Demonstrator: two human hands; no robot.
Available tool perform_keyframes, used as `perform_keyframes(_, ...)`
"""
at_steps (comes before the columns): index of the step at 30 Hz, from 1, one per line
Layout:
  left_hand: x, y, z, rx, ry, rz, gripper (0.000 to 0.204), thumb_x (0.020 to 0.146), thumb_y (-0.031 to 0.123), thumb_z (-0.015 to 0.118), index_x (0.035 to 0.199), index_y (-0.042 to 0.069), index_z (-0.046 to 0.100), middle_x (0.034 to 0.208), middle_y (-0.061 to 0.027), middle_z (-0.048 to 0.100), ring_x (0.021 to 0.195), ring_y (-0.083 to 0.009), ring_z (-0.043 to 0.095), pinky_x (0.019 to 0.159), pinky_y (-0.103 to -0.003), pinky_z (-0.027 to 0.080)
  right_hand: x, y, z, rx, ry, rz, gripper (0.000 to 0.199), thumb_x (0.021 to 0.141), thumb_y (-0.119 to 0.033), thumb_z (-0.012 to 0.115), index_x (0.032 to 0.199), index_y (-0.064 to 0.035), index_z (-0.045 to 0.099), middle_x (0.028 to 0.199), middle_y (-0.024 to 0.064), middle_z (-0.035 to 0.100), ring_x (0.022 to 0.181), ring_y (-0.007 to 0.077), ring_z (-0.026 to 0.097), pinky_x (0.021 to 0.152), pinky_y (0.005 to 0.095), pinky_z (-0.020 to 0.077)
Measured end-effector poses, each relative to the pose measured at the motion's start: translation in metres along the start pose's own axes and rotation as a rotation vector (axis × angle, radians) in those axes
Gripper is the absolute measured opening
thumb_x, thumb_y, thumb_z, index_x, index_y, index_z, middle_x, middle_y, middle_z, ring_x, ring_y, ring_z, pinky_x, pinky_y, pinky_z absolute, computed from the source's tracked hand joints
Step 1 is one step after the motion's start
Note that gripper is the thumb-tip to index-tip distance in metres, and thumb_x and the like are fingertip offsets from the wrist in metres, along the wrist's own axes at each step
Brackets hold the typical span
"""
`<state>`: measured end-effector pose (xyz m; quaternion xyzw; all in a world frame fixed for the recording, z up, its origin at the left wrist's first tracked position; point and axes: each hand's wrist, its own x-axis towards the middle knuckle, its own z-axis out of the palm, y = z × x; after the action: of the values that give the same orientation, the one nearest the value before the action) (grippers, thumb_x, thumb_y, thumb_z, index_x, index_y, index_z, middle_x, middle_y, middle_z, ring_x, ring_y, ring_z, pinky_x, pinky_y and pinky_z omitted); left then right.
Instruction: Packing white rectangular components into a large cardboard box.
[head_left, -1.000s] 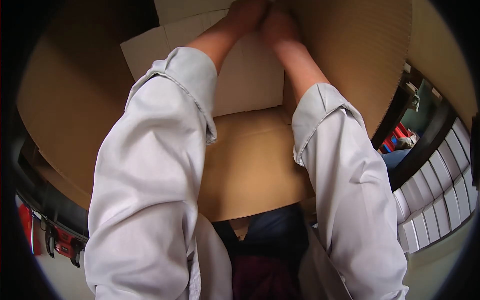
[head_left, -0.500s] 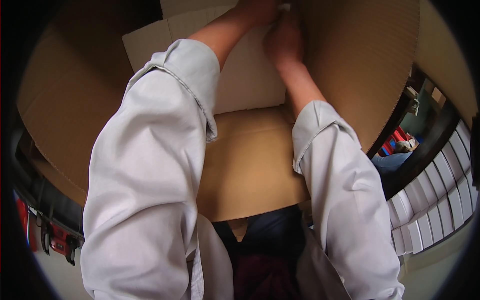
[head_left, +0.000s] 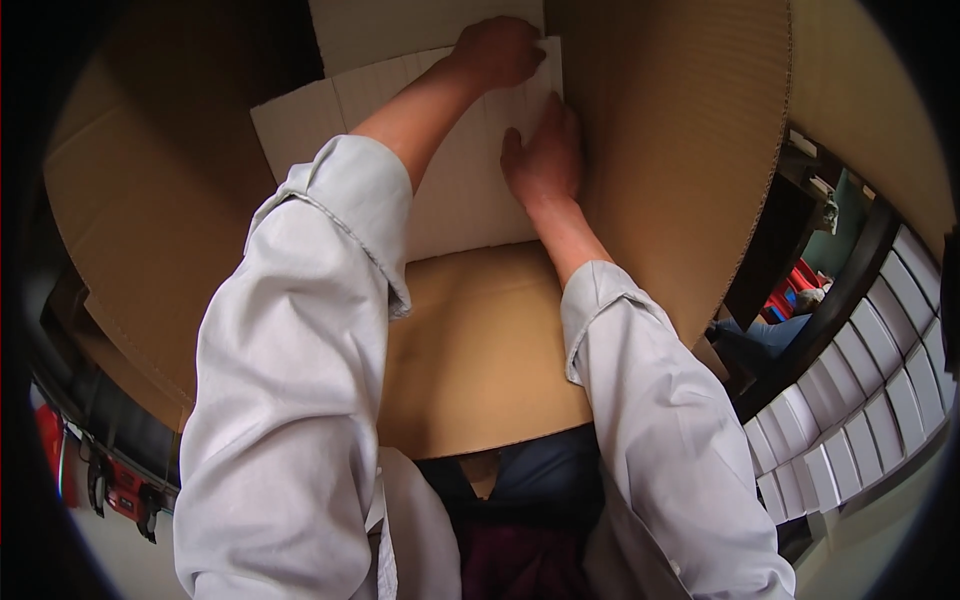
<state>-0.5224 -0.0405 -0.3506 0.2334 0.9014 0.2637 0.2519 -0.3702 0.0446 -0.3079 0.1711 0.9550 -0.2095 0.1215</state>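
Both hands lower on white sheet (head_left: 450, 200)

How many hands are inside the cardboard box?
2. The left hand grips the far top edge of the white cardboard insert; the right hand lies flat on it, beside the right box wall. No other hands show.

White sheet (head_left: 460, 190) lines carton (head_left: 480, 350), seemingly.

Pale grey long sleeves with loose cuffs, bare forearms beyond them.
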Motion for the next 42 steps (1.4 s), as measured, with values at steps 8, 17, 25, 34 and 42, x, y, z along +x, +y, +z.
perform_keyframes(8,-0.002,-0.013,0.008,-0.051,0.066,0.035,0.036,0.092,0.031,0.061,0.121,0.012,0.071,0.115,-0.0148,0.071,0.108,-0.0355,0.066,0.094,-0.047,0.053,0.022,-0.019,-0.013,0.015,-0.180,0.218,0.067,0.092,-0.021,0.061,0.150,-0.0038,0.032,0.137,0.0281,0.046,0.122,0.0472,0.053,0.101,0.0515,0.0478)
perform_keyframes(17,0.004,-0.017,0.009,-0.114,0.043,0.059,0.030,0.090,0.022,0.058,0.113,0.010,0.073,0.112,-0.0171,0.072,0.108,-0.0371,0.067,0.095,-0.045,0.052,0.092,-0.028,-0.018,-0.035,-0.101,-0.052,0.047,0.092,-0.016,0.055,0.136,0.0005,0.049,0.137,0.0257,0.050,0.123,0.0421,0.057,0.104,0.0483,0.0479)
perform_keyframes(25,-0.001,-0.023,0.010,-0.287,0.163,0.058,0.029,0.090,0.026,0.060,0.093,0.003,0.076,0.098,-0.0233,0.072,0.093,-0.0408,0.069,0.080,-0.049,0.055,0.106,-0.037,-0.029,-0.256,-0.306,-0.058,0.036,0.094,-0.017,0.057,0.126,-0.0003,0.056,0.124,0.0252,0.064,0.109,0.0414,0.066,0.093,0.0484,0.0545)
perform_keyframes(34,-0.008,-0.024,0.002,-0.256,0.128,-0.020,0.031,0.092,0.027,0.057,0.095,0.004,0.077,0.101,-0.0208,0.073,0.094,-0.0407,0.068,0.081,-0.048,0.054,0.106,-0.047,-0.028,-0.240,-0.025,-0.035,0.027,0.098,-0.016,0.053,0.107,0.0043,0.067,0.104,0.0265,0.071,0.097,0.0404,0.070,0.084,0.0483,0.0565)
perform_keyframes(42,-0.011,-0.025,0.008,-0.300,0.187,0.022,0.031,0.090,0.027,0.057,0.100,0.005,0.077,0.104,-0.0193,0.073,0.098,-0.0376,0.069,0.084,-0.046,0.054,0.114,-0.045,-0.036,-0.324,-0.085,-0.124,0.023,0.094,-0.013,0.057,0.103,0.0044,0.068,0.096,0.0277,0.071,0.091,0.0418,0.071,0.079,0.0491,0.0574)
